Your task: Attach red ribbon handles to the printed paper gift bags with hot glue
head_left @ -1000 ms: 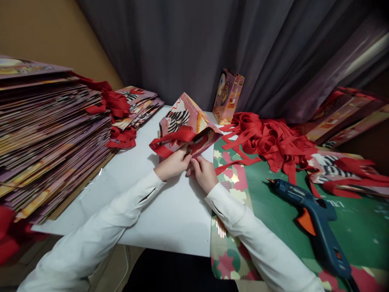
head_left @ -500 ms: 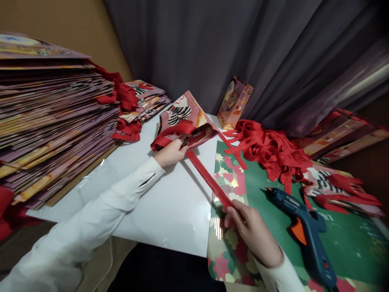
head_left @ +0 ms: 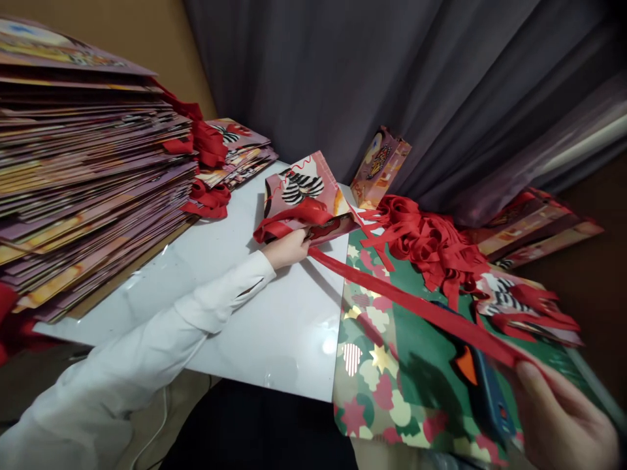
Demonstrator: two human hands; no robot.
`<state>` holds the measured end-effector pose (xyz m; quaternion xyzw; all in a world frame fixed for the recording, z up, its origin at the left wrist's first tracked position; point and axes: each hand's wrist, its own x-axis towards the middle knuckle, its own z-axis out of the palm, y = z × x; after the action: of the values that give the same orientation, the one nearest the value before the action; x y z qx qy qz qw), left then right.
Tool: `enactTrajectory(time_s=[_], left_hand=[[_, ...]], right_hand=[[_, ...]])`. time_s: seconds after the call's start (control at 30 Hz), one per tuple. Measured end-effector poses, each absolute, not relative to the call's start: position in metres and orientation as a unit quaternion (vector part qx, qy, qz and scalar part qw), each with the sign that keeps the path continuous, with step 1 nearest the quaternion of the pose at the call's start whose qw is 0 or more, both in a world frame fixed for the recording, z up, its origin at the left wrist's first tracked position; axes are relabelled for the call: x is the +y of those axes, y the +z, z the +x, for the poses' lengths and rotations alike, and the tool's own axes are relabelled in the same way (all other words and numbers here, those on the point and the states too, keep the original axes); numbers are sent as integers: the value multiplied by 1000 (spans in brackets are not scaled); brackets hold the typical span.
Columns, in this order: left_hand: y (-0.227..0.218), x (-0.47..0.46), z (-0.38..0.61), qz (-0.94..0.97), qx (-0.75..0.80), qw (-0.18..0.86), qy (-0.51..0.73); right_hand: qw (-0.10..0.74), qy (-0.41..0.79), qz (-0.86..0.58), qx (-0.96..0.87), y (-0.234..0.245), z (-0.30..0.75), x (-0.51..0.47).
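My left hand (head_left: 292, 248) is closed on the lower edge of a pink gift bag (head_left: 304, 189) with a zebra print, which lies tilted on the white table top (head_left: 235, 307). A long red ribbon (head_left: 411, 307) runs taut from the bag's edge down to the right. My right hand (head_left: 563, 418), at the bottom right corner, pinches the far end of that ribbon. A red ribbon loop (head_left: 289, 219) hangs across the bag's front.
A tall stack of flat printed bags (head_left: 88, 170) fills the left. A pile of red ribbons (head_left: 431, 238) lies behind a green patterned sheet (head_left: 392, 365). A blue glue gun (head_left: 484, 391) rests under the taut ribbon. A small upright bag (head_left: 379, 163) stands by the grey curtain (head_left: 392, 78).
My right hand has left the bag and pulled the red ribbon out far to the lower right, over the glue gun. My left hand has stayed on the bag.
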<state>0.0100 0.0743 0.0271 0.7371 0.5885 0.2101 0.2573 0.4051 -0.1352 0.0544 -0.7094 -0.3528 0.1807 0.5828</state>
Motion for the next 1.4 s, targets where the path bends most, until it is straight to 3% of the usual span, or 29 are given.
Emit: enactTrajectory(time_s=[0.13, 0.2, 0.3, 0.4, 0.47, 0.73, 1.13, 1.4], left_hand=[[26, 72, 12, 737, 596, 248, 201], [25, 71, 12, 743, 590, 243, 199], [19, 70, 11, 755, 583, 233, 189], [12, 68, 12, 763, 579, 224, 181], [10, 65, 13, 768, 572, 221, 181], [6, 59, 35, 802, 520, 195, 220], [-7, 89, 45, 759, 513, 333, 225], [7, 84, 42, 744, 515, 338, 258]], right_hand=[[785, 254, -489, -282, 79, 354, -70], [786, 373, -412, -272, 82, 333, -33], [660, 513, -412, -363, 71, 297, 14], [381, 615, -513, -463, 49, 254, 46], [328, 615, -537, -475, 32, 229, 58], [298, 598, -548, -503, 9, 210, 64], [282, 591, -558, -509, 9, 206, 55], [302, 573, -567, -508, 10, 202, 50]])
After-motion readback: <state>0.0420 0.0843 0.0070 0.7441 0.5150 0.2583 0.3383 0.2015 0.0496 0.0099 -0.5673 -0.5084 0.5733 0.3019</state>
